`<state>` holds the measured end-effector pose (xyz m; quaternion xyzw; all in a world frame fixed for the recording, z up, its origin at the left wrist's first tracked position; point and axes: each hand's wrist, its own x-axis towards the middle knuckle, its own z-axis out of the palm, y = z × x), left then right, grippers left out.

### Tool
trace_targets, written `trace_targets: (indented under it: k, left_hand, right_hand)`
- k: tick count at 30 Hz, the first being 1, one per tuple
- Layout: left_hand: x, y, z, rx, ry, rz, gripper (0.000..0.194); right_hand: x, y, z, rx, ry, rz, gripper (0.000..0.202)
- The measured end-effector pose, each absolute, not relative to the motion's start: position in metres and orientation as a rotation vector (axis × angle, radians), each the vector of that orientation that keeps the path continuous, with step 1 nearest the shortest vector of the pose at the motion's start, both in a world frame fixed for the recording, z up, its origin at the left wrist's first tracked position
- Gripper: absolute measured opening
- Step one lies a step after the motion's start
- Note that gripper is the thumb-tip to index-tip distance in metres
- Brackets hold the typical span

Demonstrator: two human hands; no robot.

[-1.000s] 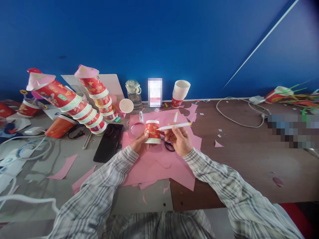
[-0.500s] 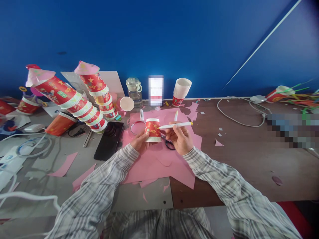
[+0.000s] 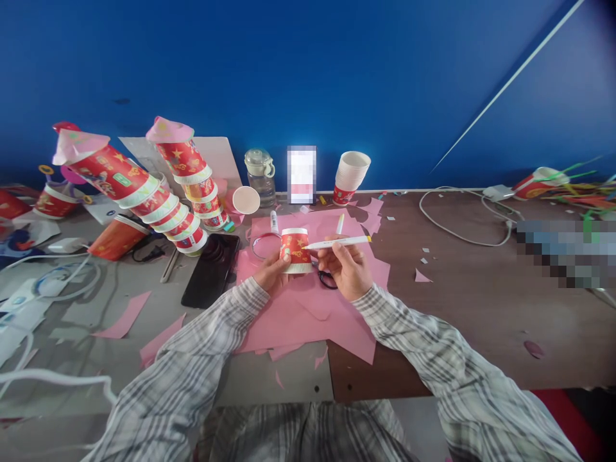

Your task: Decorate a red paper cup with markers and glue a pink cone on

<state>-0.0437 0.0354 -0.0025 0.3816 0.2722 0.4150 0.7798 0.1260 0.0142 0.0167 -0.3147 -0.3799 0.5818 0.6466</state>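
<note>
A red paper cup [image 3: 294, 249] with gold patterns is held upside down, its rim downward, by my left hand [image 3: 272, 272] gripping its left side. My right hand [image 3: 347, 268] pinches a white marker [image 3: 344, 242] with a yellow end. The marker's yellow tip points left at the cup's right side; whether it touches, I cannot tell. Under both hands lie pink paper sheets [image 3: 308, 321]. Dark-handled scissors [image 3: 328, 280] rest partly hidden behind my right hand. A marker cap [image 3: 341, 223] and a white tube [image 3: 274, 221] lie on the paper beyond the cup.
Two tilted towers of red cups with pink tops [image 3: 129, 186] [image 3: 185, 170] stand at left. Near them are a black phone [image 3: 209, 276] and a water bottle [image 3: 260, 176]. Stacked cups [image 3: 353, 173] stand by the wall. A white cable [image 3: 462, 240] loops at right.
Both hands keep almost the same pose, with the cup and marker nearly still. The whole view has shifted very slightly.
</note>
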Motion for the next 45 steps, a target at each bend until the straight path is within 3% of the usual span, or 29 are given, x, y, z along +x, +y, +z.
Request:
trace_targets:
  k: [22, 45]
  left_hand:
    - [-0.0413, 0.0343, 0.0000, 0.829, 0.588, 0.922, 0.064]
    - [-0.0426, 0.0352, -0.0070, 0.762, 0.576, 0.954, 0.057]
  right_hand:
    - [0.1267, 0.0129, 0.0165, -0.760, -0.916, 1.335, 0.029]
    - [0.1275, 0.0070, 0.0220, -0.712, -0.890, 1.357, 0.020]
